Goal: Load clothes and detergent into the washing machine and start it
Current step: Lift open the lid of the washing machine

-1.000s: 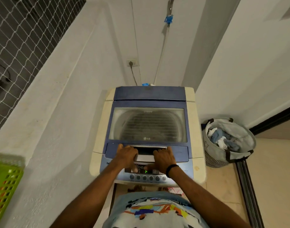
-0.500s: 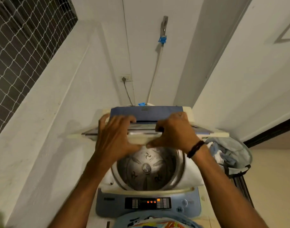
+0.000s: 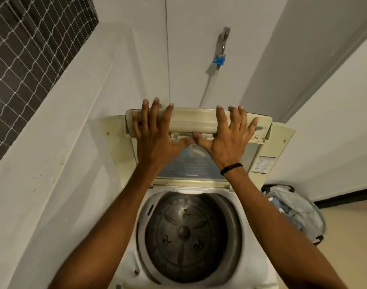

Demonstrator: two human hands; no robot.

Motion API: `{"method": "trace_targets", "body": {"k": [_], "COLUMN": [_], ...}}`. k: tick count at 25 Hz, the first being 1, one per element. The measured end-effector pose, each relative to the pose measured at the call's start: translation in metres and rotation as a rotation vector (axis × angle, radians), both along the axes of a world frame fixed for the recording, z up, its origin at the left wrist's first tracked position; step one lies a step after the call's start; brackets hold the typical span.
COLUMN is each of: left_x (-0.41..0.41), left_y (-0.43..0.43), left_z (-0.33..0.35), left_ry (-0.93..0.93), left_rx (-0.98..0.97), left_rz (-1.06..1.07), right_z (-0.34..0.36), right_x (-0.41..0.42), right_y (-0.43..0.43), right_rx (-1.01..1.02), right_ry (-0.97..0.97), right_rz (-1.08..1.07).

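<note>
A top-loading washing machine stands below me with its folding lid (image 3: 199,122) raised upright against the back wall. Its round steel drum (image 3: 186,232) lies open and holds no clothes. My left hand (image 3: 155,134) presses flat on the left part of the lid's underside, fingers spread and straight. My right hand (image 3: 228,134), with a black band at the wrist, presses flat on the right part, fingers spread over the top edge. A grey laundry bag (image 3: 297,213) with blue and white clothes sits on the floor to the right of the machine. No detergent is in view.
White walls close in on the left and right of the machine. A tap with a blue fitting (image 3: 220,59) and a hose hangs on the back wall above the lid. A netted window (image 3: 28,51) is at the upper left. Beige floor (image 3: 349,236) lies to the right.
The lid went from shut, to half lifted and folded, to fully upright against the wall. Both hands moved up and back with it and now lie flat on it with fingers spread.
</note>
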State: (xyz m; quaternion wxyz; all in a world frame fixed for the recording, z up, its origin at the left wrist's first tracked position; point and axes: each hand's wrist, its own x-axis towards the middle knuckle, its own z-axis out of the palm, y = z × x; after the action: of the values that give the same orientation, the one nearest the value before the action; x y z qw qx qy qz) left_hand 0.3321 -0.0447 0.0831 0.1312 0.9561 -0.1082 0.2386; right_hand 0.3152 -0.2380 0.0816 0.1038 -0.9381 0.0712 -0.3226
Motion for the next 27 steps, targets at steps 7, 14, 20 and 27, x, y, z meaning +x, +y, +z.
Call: {"method": "trace_targets", "body": {"k": [7, 14, 20, 27], "left_x": [0.007, -0.022, -0.050, -0.069], "left_y": [-0.001, 0.005, 0.020, 0.024], "left_z": [-0.003, 0.009, 0.020, 0.030], "left_ry": [-0.009, 0.006, 0.073, 0.188], "left_rx": [-0.014, -0.018, -0.009, -0.075], "left_rz": [0.022, -0.004, -0.042, -0.087], "right_z": [-0.008, 0.008, 0.021, 0.045], "right_x": [0.009, -0.026, -0.069, -0.108], "right_y": [-0.003, 0.003, 0.003, -0.003], "right_rx": [-0.016, -0.016, -0.065, 0.001], "right_ry": [-0.073, 0.090, 0.156, 0.088], "right_rz": [-0.013, -0.004, 0.064, 0.129]}}
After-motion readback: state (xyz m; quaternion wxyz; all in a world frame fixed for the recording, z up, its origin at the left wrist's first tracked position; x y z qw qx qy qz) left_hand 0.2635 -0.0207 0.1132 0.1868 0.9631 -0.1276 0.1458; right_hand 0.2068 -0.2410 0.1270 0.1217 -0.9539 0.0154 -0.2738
